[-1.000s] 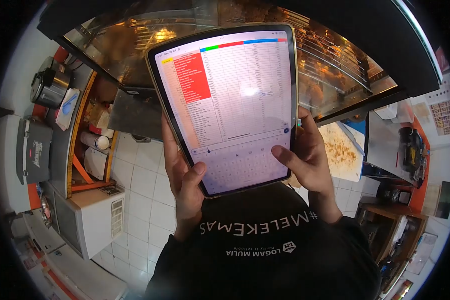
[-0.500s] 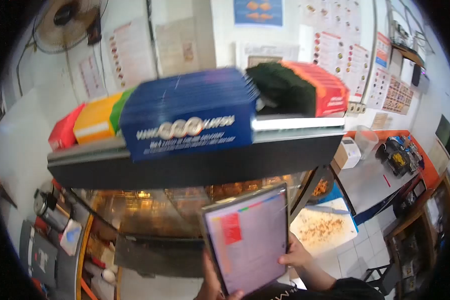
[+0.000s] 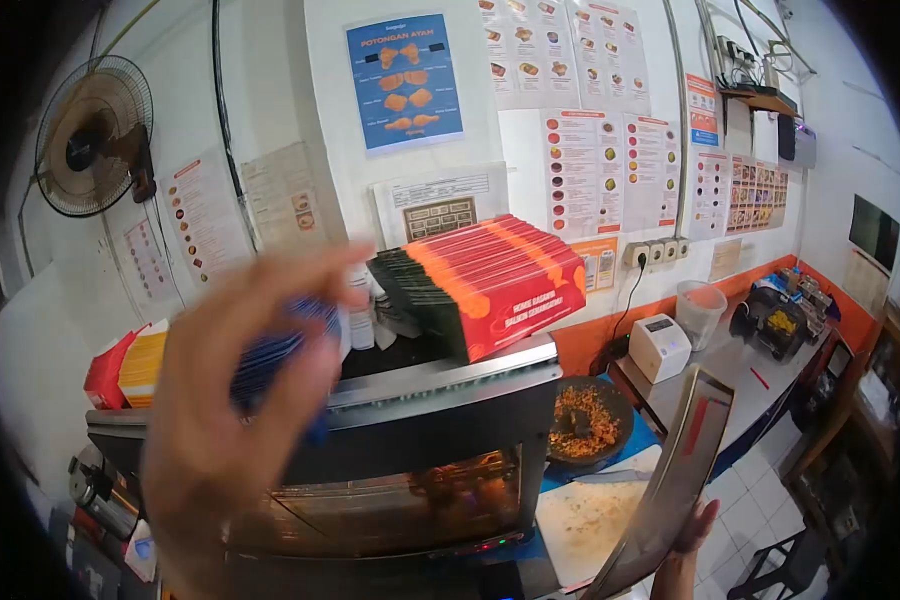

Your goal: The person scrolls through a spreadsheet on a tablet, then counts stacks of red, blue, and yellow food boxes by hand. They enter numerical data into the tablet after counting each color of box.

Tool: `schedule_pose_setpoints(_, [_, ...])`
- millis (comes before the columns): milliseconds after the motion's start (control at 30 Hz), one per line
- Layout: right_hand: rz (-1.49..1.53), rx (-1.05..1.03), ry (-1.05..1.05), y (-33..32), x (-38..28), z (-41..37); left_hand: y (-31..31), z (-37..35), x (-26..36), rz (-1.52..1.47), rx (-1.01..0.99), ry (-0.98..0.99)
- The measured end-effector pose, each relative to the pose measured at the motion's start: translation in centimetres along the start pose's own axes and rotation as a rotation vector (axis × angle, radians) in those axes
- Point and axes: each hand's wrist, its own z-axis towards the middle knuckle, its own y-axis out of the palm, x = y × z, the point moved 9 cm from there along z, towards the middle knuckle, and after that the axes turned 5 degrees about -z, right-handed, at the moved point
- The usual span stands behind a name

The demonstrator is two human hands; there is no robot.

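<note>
My left hand (image 3: pixel 225 400), blurred by motion, is raised in front of the blue folded boxes (image 3: pixel 275 355) on top of the dark display warmer (image 3: pixel 440 410). Its thumb and fingers are apart, with nothing seen between them, and it hides much of the blue stack. At the lower right, my right hand (image 3: pixel 692 530) grips the edge of a tablet (image 3: pixel 660 490), which is turned nearly edge-on. Red and orange folded boxes (image 3: pixel 515 285) lie in a row right of my left hand.
Right of the warmer are a pan of fried bits (image 3: pixel 585 420) and a white cutting board (image 3: pixel 580 525). A metal counter (image 3: pixel 740 370) holds a white printer (image 3: pixel 660 347) and a clear container (image 3: pixel 700 315). Yellow boxes (image 3: pixel 142 365) stand at the left; a black stool (image 3: pixel 785 565) is lower right.
My left hand has let go of the tablet and risen toward the blue boxes. The tablet has moved right and turned, still in my right hand. The view has shifted right.
</note>
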Motion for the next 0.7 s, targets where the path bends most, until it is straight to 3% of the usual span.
schedule_pose_setpoints(67, [0.071, -0.004, 0.045, -3.2, -0.1, 3.2, 1.5, 5.1, -1.6, 0.087, -0.165, 0.051])
schedule_pose_setpoints(133, [0.159, -0.048, 0.136, -5.8, 0.6, 6.3, 4.2, 9.0, -4.6, 0.136, -0.293, -0.131])
schedule_pose_setpoints(267, [0.281, -0.175, 0.17, -5.4, 1.1, 11.9, 11.8, 15.6, -12.5, 0.498, -0.522, -0.222])
schedule_pose_setpoints(333, [0.294, -0.114, 0.159, -3.3, 0.8, 13.0, 15.3, 17.8, -16.6, 0.393, -0.639, -0.179])
schedule_pose_setpoints(367, [0.257, -0.063, 0.162, -6.4, 2.1, 13.4, 15.9, 18.0, -17.2, 0.309, -0.67, -0.269])
schedule_pose_setpoints(433, [0.246, -0.035, 0.226, -6.3, 2.7, 14.2, 17.3, 17.4, -18.0, 0.134, -0.725, -0.452])
schedule_pose_setpoints(533, [0.211, 0.019, 0.329, -8.1, 3.9, 15.3, 17.5, 16.5, -19.2, 0.148, -0.783, -0.554])
schedule_pose_setpoints(633, [0.101, 0.174, 0.436, -12.7, 6.1, 16.5, 17.2, 15.7, -20.6, 0.013, -0.722, -0.679])
schedule_pose_setpoints(700, [0.14, 0.114, 0.43, -12.6, 6.9, 17.4, 17.1, 15.4, -21.4, -0.103, -0.706, -0.706])
